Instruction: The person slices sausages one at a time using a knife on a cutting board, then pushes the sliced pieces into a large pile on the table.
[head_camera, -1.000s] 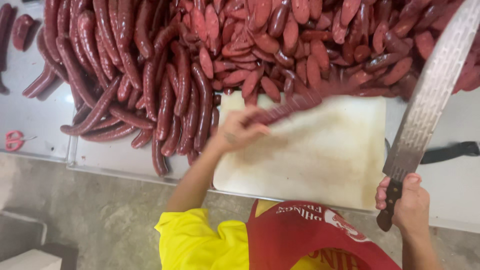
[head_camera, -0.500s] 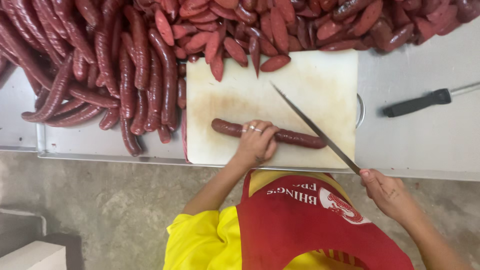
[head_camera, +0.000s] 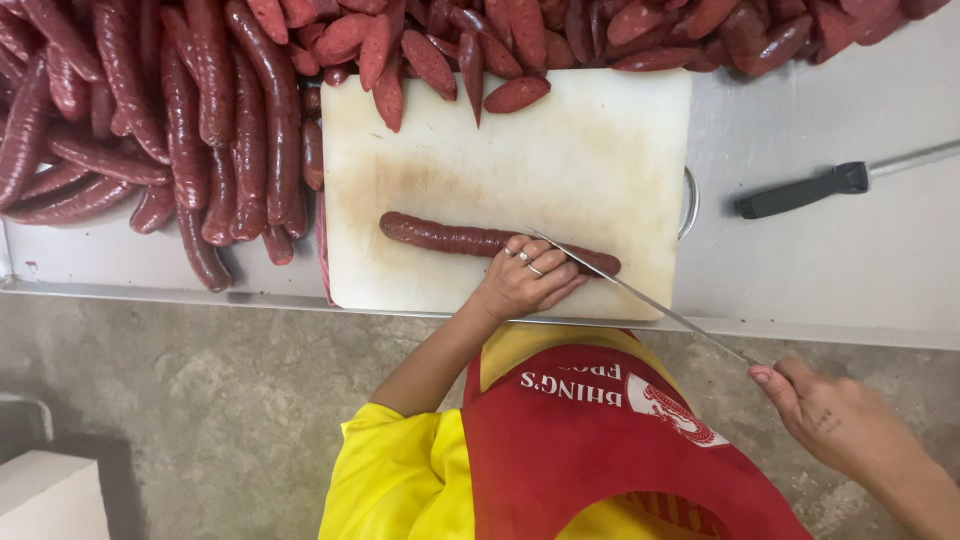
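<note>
Head view, looking straight down. 1 long dark-red sausage link (head_camera: 470, 238) lies across the stained white plastic cutting board (head_camera: 600, 150), near its front edge. The left hand (head_camera: 525, 280) presses on it, fingers curled over the right part, rings visible. The right hand (head_camera: 835, 420) is closed on the handle of a long thin-bladed knife (head_camera: 640, 295), its edge meeting the sausage. The link looks firm yet slightly yielding, likely greasy; gripping close beside the cut seems steadiest. A red apron (head_camera: 610, 440) with a white printed emblem sits below.
</note>
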